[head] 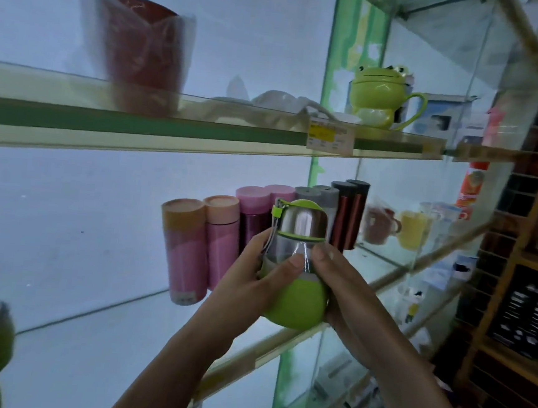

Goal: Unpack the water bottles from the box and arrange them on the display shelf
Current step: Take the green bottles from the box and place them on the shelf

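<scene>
Centre frame: left hand (251,280) and right hand (338,284) each have a grip wrapped round the green water bottle (298,299) at the front edge of the lower glass shelf (103,335) — row of slim flasks (192,249) standing right behind.

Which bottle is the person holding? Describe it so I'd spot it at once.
Find the glass shelf with its row of slim flasks. Just in front of that row, the left hand and right hand grip one bottle. It is squat, with a rounded lime-green base, clear middle and steel cap, unlike the tall pink, grey and dark flasks.
</scene>
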Demonstrator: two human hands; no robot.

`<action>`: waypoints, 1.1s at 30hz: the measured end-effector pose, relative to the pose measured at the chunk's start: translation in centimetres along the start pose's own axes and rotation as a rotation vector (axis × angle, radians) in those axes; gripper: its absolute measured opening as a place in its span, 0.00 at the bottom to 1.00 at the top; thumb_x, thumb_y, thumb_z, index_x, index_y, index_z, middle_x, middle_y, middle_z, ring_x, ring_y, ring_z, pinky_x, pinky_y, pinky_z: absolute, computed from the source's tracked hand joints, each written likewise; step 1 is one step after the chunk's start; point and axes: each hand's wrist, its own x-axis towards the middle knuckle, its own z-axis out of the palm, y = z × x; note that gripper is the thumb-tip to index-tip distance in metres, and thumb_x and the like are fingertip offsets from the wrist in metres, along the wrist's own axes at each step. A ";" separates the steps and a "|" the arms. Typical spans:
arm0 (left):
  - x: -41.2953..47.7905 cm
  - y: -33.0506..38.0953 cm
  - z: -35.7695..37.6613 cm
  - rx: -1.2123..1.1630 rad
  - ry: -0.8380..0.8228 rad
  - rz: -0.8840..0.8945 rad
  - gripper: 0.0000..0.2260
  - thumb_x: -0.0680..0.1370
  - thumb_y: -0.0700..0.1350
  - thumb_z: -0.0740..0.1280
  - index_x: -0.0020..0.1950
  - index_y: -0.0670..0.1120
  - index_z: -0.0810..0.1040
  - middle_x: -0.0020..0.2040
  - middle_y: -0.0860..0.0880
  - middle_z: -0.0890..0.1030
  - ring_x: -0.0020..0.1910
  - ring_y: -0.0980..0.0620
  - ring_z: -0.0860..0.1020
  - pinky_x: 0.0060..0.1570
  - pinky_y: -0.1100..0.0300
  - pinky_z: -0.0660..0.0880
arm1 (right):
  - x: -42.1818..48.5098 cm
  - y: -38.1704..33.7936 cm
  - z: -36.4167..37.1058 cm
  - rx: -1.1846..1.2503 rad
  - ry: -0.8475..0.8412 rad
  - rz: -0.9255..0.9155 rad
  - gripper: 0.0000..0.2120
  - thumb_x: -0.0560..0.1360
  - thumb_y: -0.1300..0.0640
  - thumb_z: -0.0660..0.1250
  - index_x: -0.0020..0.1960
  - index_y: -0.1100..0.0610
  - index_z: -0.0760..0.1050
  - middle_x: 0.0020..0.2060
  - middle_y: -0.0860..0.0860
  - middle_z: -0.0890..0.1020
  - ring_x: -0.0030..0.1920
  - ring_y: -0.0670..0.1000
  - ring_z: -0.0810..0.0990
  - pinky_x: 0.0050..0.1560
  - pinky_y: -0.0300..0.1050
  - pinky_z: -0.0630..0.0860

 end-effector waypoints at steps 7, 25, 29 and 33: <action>-2.1 0.2 -2.7 0.080 0.208 -0.014 0.16 0.80 0.51 0.68 0.68 0.57 0.75 0.60 0.53 0.84 0.59 0.51 0.83 0.57 0.50 0.81 | 2.9 1.3 2.8 0.034 -0.205 0.018 0.20 0.74 0.41 0.69 0.65 0.44 0.79 0.62 0.50 0.84 0.63 0.54 0.83 0.64 0.65 0.78; -10.8 0.6 -7.9 0.258 0.674 -0.067 0.24 0.75 0.59 0.72 0.70 0.62 0.73 0.64 0.53 0.82 0.60 0.49 0.83 0.62 0.43 0.78 | 4.4 4.0 12.5 0.162 -0.687 0.055 0.24 0.76 0.45 0.67 0.71 0.46 0.74 0.64 0.47 0.83 0.65 0.50 0.82 0.65 0.66 0.78; -11.9 0.4 -8.9 0.269 0.732 -0.074 0.25 0.75 0.57 0.74 0.71 0.63 0.71 0.64 0.54 0.81 0.61 0.50 0.82 0.62 0.44 0.78 | 4.7 4.3 14.0 0.148 -0.724 0.052 0.21 0.78 0.49 0.66 0.71 0.47 0.74 0.62 0.47 0.84 0.62 0.48 0.83 0.61 0.55 0.81; -12.5 0.2 -10.0 0.284 0.774 -0.074 0.24 0.78 0.53 0.73 0.73 0.61 0.70 0.65 0.56 0.81 0.62 0.52 0.81 0.63 0.45 0.78 | 5.2 4.9 15.4 0.105 -0.761 0.048 0.19 0.82 0.52 0.65 0.73 0.47 0.72 0.62 0.46 0.84 0.63 0.47 0.83 0.58 0.47 0.80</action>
